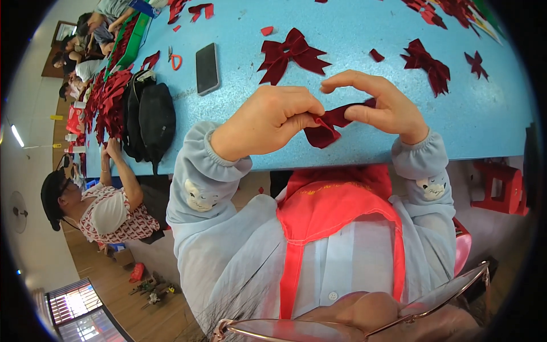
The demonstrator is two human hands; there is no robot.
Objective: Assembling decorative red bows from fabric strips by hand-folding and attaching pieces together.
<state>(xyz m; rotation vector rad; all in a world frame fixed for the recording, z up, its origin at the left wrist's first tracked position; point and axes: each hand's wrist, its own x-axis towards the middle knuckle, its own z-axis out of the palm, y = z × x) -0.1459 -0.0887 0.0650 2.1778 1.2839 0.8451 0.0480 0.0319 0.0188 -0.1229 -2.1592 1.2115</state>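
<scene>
Here's the blue table (364, 31), broad and busy, and over on its left a heap of red ribbon (108, 102), a big supply whose destination can't be told from here. A black bag (156, 119) sits just beside it.

Now the hands, meeting above the near edge! The left hand (268, 122) has thumb and fingers pinched tight on a dark red ribbon (323, 135), while the right hand (387, 108) has forefinger and thumb spread wide, the ribbon running behind that thumb; whether the hidden fingers grip it, there's no telling.

Beyond the hands lies a large velvet bow (292, 54), loops and tails spread, and off to the right a second bow (427, 65); both look complete. The ribbon between the hands is another story: doubled into a fold at the left, with no full bow shape showing, so call it partway, its forming and securing apparently left to do.

Smaller still: a dark phone (208, 68), orange-handled scissors (176, 60) lying loose, a little bow (476, 65) at far right, seemingly made up too, and, tiniest, a red scrap (376, 55) between the larger bows.
</scene>
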